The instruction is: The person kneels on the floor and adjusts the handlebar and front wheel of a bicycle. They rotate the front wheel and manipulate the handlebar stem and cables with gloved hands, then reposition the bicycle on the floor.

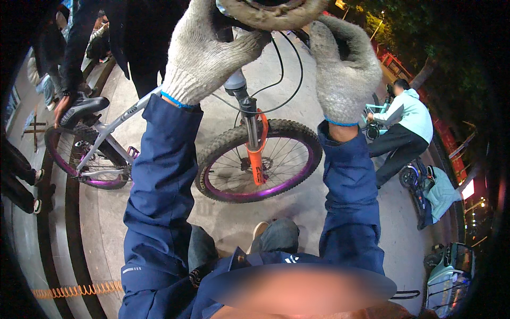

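Note:
Both my hands wear off-white knit gloves with blue cuffs and are raised near the upper edge. My left hand (pixel 207 58) is closed, its thumb reaching right beneath a rounded off-white thing (pixel 273 18) with a dark middle, cut off by the upper edge. Curled close to that thing's right side is my right hand (pixel 348 69). What either hand grips is hidden. Below and beyond them stands a bicycle with a grey frame (pixel 106 128), an orange-and-silver front fork (pixel 255 159) and a purple-rimmed front wheel (pixel 226 192). Black cables (pixel 300 69) loop between my hands.
Another person's hand (pixel 62 109) rests at the bicycle's dark saddle (pixel 82 108). A person in a pale blue jacket (pixel 411 114) bends at the right beside a covered scooter (pixel 441 194). An orange coiled hose (pixel 79 290) crosses the steps (pixel 59 228) on the left.

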A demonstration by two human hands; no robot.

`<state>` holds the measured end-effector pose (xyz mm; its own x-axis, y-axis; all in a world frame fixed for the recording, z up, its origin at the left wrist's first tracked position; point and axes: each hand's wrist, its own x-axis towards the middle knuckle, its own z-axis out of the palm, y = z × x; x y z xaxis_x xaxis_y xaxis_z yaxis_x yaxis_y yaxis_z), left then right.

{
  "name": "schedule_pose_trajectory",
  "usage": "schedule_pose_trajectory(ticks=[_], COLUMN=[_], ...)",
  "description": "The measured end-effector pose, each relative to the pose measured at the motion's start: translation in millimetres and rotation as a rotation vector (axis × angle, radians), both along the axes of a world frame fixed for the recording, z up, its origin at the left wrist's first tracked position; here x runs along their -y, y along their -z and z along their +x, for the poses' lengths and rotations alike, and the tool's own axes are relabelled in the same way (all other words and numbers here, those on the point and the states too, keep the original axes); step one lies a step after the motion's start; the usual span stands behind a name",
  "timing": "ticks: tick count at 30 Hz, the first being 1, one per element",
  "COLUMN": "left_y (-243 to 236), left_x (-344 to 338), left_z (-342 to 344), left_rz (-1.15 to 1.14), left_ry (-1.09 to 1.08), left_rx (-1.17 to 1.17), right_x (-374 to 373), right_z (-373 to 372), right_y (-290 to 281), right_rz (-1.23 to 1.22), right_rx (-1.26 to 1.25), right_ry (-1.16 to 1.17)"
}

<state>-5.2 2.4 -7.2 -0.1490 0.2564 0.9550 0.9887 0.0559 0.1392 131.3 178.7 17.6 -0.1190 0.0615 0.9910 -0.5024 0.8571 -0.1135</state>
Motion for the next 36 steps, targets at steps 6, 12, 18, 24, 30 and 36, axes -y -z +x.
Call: schedule_pose_trajectory(ticks=[6, 12, 18, 24, 30, 36], left_y=[4, 5, 19, 70, 85, 90], left_x=[-1, 3, -8, 0, -9, -10], left_z=[-3, -4, 16, 94, 162, 180], left_rz=[0.090, 0.099, 0.331, 0.498, 0.419, 0.386], left_ry=[0.192, 0.287, 0.412, 0.468, 0.843, 0.725], left_rx=[0.168, 0.220, 0.176, 0.733, 1.025, 0.981], right_x=[-1, 4, 4, 7, 22, 26], right_z=[-20, -14, 17, 50, 81, 97], right_y=[19, 27, 32, 57, 92, 120], right_rz=[-0.313, -0.520, -0.606, -0.685, -0.876, -0.916], right_rx=[0.033, 0.078, 0.105, 0.181, 0.390, 0.435], right_ry=[-0.320, -0.512, -0.612, -0.770, -0.718, -0.700])
